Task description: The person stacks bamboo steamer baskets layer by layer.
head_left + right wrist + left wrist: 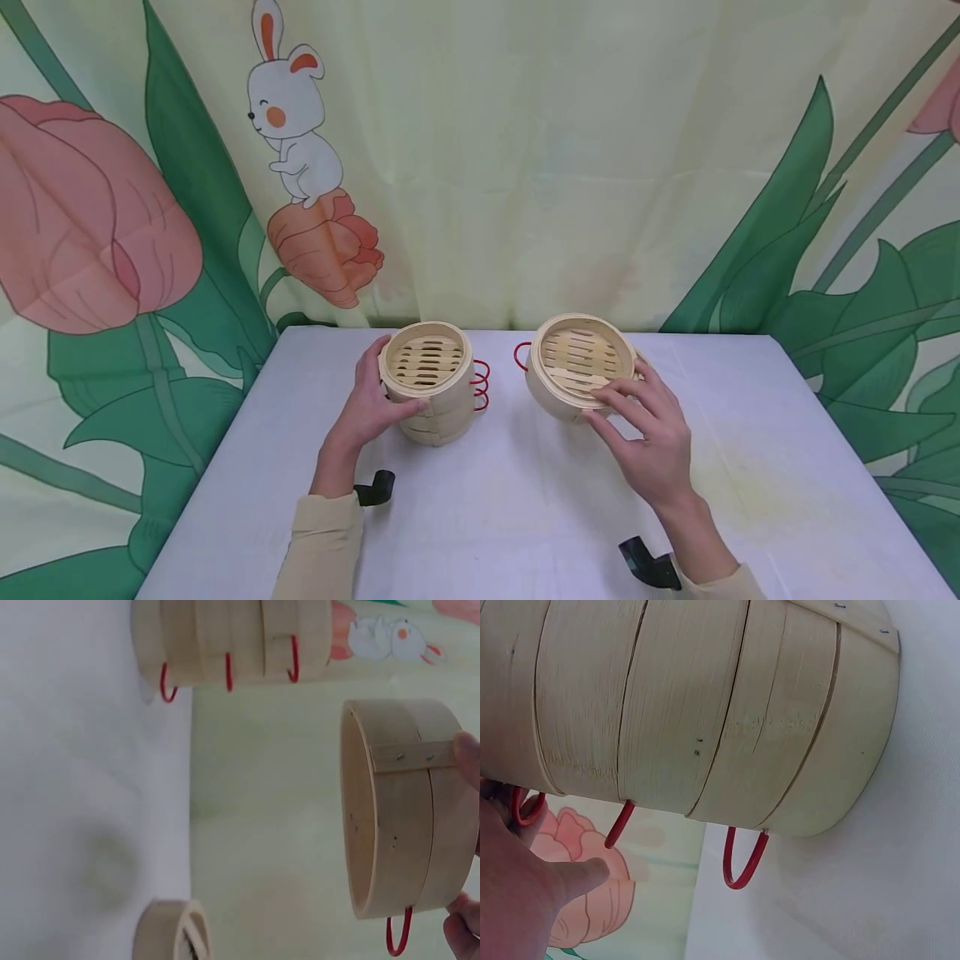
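Observation:
A stack of round bamboo steamer baskets point(435, 412) stands on the table, slatted top facing up. Red loops point(742, 862) stick out along its side. My left hand point(371, 398) grips the stack near its top, thumb in front and fingers round the left side. To the right, my right hand point(648, 429) holds a single bamboo steamer basket point(540, 387) by its near-right rim. This basket is tilted and raised off the table, as the right wrist view shows. It has a red loop point(400, 934) too. The held basket's far-side contact is partly hidden.
Another small round bamboo piece point(161, 930) lies on the table, cut off by the right wrist view's bottom edge. A white cloth covers the table point(480, 533). Behind it hangs a printed curtain point(525, 167) with a rabbit and flowers.

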The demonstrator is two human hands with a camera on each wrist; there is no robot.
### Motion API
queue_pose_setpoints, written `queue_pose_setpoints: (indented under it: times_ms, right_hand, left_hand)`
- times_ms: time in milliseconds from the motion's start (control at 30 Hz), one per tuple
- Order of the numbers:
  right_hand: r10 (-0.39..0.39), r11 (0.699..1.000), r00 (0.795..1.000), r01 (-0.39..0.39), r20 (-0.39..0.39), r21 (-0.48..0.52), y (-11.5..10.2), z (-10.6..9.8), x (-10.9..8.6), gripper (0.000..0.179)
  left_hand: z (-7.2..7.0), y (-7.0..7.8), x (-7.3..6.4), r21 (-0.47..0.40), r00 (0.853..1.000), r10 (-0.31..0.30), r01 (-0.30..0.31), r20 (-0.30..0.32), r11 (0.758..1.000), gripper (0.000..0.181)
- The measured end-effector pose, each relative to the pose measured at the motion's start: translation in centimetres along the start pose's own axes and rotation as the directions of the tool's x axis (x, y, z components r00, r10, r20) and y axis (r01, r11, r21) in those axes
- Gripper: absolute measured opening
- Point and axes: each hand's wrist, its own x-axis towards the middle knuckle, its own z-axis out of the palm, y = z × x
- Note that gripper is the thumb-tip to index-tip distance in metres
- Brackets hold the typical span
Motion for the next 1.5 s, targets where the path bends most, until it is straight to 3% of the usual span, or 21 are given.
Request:
queue_pose_setpoints:
  times_ms: [233, 567, 767, 900, 1300, 1500]
  right_hand:
    - [-0.031, 0.998, 0.998, 0.034, -0.049, 0.056, -0.8, 2.0, 1.6, 0.045]
    - [-0.006, 0.995, 0.999, 0.010, -0.042, 0.094, -1.8, 3.2, 2.7, 0.043]
    - [-0.042, 0.995, 0.996, 0.048, -0.074, 0.084, -2.0, 3.9, 3.3, 0.042]
    - [-0.066, 0.993, 0.994, 0.075, -0.090, 0.093, -2.2, 4.3, 3.8, 0.032]
    - [-0.043, 0.995, 0.997, 0.049, -0.062, 0.089, -3.6, 6.1, 5.1, 0.030]
    - [-0.071, 0.991, 0.996, 0.078, -0.060, 0.108, -4.5, 7.7, 5.8, 0.029]
  left_hand:
    - [0.0, -0.1, 0.0, -0.013, 1.000, 0.000, 0.000, -0.003, 1.000, 0.119]
    - [0.1, -0.2, 0.0, -0.028, 1.000, 0.024, -0.024, -0.003, 0.999, 0.119]
    - [0.1, -0.2, 0.1, -0.027, 1.000, 0.018, -0.019, -0.006, 0.999, 0.120]
    - [0.2, -0.3, 0.1, -0.029, 1.000, 0.023, -0.023, -0.010, 0.999, 0.121]
    - [0.2, -0.3, 0.1, -0.030, 1.000, 0.030, -0.030, -0.009, 0.999, 0.119]
    - [0.3, -0.5, 0.2, -0.025, 1.000, 0.022, -0.023, -0.011, 0.999, 0.119]
